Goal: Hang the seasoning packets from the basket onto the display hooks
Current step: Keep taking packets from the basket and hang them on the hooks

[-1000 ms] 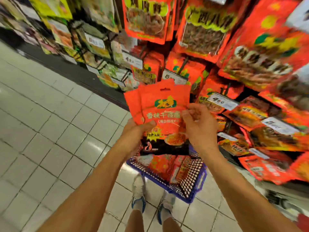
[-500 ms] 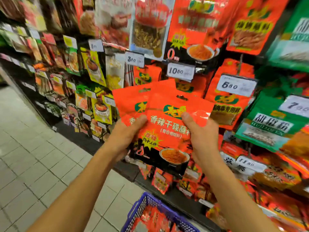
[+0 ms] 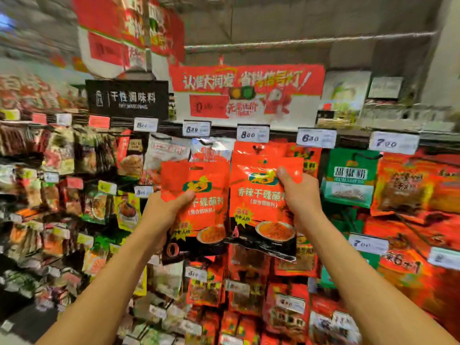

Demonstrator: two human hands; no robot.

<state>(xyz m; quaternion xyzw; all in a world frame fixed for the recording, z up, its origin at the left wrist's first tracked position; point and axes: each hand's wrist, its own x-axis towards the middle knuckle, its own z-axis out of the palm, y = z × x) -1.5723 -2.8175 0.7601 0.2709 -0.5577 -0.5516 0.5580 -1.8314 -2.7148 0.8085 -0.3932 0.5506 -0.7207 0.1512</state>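
My left hand (image 3: 163,214) grips a red seasoning packet (image 3: 199,207) by its left edge, thumb across the front. My right hand (image 3: 300,195) holds a second, matching red packet (image 3: 258,205) by its right edge, raised in front of the top row. Its punched hole sits just below the "8.00" price tag (image 3: 252,133), over the same red packets that hang on the hook (image 3: 258,146) there. The basket is out of view.
Rows of hanging packets fill the display: silver ones (image 3: 171,150) at upper left, a green packet (image 3: 351,178) and orange ones (image 3: 403,185) at right. Price tags line the top rail. A black sign (image 3: 127,98) and red banner (image 3: 246,93) hang above.
Both hands have risen from basket height to the top row, and the view has tilted up. The packets, held together before, are now apart, one in each hand. The basket has left the view.
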